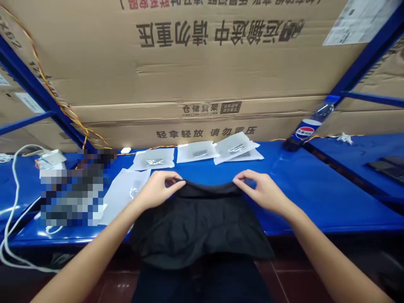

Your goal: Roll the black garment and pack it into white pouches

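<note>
A piece of black cloth [202, 227] is stretched between my two hands and hangs down over the front edge of the blue table [303, 189]. My left hand [162, 187] pinches the cloth's upper left corner between thumb and fingers. At the upper right corner, my right hand [259, 187] pinches it the same way. The top edge sags slightly between them. Behind the cloth lie flat translucent bags: one at the left [154, 159], one in the middle [197, 151] and overlapping ones to the right [236, 148]. A larger bag [123, 195] is beside my left hand.
A Pepsi bottle [306, 129] leans at the back right by a blue post. Large cardboard boxes [202, 75] stand behind the table. White cables [12, 210] and a white adapter [52, 160] are at the left. Dark flat objects [386, 166] lie far right.
</note>
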A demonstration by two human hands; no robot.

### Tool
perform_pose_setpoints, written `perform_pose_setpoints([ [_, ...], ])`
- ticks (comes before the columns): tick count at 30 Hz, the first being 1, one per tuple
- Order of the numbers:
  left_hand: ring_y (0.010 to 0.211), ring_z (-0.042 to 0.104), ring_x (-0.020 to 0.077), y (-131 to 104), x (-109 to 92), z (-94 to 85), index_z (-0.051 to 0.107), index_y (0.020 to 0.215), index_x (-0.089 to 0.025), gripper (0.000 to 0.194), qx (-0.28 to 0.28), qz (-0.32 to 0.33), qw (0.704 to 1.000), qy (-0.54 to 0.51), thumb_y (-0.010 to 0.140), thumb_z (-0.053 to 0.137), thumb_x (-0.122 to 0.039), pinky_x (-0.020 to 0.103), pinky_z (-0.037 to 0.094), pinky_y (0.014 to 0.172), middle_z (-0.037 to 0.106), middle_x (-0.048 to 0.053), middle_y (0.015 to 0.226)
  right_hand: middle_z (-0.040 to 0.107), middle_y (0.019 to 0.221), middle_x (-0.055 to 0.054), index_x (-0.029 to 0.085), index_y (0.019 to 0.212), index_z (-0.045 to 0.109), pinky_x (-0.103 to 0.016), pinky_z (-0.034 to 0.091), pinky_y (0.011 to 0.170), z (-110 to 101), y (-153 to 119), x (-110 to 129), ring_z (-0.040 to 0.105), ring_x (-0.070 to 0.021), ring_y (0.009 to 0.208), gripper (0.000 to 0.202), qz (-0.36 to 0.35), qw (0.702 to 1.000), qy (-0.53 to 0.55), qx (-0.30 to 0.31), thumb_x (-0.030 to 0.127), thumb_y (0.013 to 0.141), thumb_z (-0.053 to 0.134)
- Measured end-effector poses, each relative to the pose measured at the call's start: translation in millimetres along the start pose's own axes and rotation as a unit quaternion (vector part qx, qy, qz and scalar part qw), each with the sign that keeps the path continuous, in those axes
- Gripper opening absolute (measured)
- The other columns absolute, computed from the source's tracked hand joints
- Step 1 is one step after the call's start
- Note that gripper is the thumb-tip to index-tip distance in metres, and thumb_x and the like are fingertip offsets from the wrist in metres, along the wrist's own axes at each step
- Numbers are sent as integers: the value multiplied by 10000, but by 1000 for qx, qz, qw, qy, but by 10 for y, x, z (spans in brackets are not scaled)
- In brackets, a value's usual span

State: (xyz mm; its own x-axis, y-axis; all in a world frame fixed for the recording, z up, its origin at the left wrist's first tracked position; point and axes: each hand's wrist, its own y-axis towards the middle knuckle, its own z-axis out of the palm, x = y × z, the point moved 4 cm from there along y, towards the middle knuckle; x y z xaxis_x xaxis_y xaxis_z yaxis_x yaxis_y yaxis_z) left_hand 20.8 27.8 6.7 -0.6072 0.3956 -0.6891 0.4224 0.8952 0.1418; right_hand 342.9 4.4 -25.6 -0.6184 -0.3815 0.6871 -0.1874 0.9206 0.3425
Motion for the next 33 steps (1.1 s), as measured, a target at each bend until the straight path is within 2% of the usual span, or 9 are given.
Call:
perform_pose_setpoints([
  [2,690,677,202,313,158,-23,777,846,-188,317,5,-60,997,-50,842,751,-504,305,538,697,738,26,719,737,819,-55,226,844,688,-369,530,759,16,340,-126,656,-241,784,479,45,998,36,-23,684,924,572],
  [6,580,619,172,703,397,38,771,762,-159,399,51,-80,993,-75,708,852,-545,277,487,581,696,27,613,635,672,-19,204,747,679,-326,457,638,160,762,-315,541,-188,651,581,76,995,61,5,774,826,599],
  [11,587,613,165,685,541,62,814,869,-147,452,59,-84,990,-96,741,815,-581,261,477,544,702,34,630,569,672,43,178,1031,750,-314,462,658,243,650,-419,524,-164,644,555,80,993,82,24,673,781,712],
  [15,603,629,167,673,557,34,813,875,-143,452,65,-87,989,-102,733,832,-571,258,493,543,712,38,649,524,630,61,176,1010,726,-332,472,665,229,615,-491,522,-164,619,544,104,988,109,29,662,766,741],
  [21,655,642,176,679,299,-213,800,863,-170,408,5,-45,996,-80,719,851,-548,280,520,594,753,39,744,771,935,-79,219,911,753,-445,580,887,-43,684,-362,711,-270,896,420,73,989,131,2,605,753,801],
  [24,770,703,205,406,28,-280,816,866,-206,292,-10,29,999,13,790,830,-487,318,568,730,795,37,841,804,1102,-83,264,982,806,-508,567,1050,-192,473,-237,734,-313,1092,255,0,998,57,24,477,859,739],
  [27,1011,757,263,-121,-205,-132,822,966,-243,254,59,109,986,108,831,845,-458,399,599,941,824,54,1050,739,1373,-80,303,1176,812,-611,477,1180,-204,30,-147,615,-349,1385,316,-60,993,-21,94,431,966,615],
  [30,1258,698,310,-731,-296,16,798,1079,-259,272,10,150,974,172,874,838,-433,458,600,1047,754,98,1338,574,1591,-64,327,1422,692,-627,438,1216,-213,-501,-86,426,-338,1555,417,-64,992,-70,77,425,1044,547],
  [33,1268,698,325,-1247,-284,150,757,1194,-233,371,-40,219,948,225,901,818,-452,462,627,1035,747,134,1346,502,1649,-62,364,1557,554,-624,476,1189,-174,-977,-47,371,-371,1579,639,-61,987,-117,93,500,958,731],
])
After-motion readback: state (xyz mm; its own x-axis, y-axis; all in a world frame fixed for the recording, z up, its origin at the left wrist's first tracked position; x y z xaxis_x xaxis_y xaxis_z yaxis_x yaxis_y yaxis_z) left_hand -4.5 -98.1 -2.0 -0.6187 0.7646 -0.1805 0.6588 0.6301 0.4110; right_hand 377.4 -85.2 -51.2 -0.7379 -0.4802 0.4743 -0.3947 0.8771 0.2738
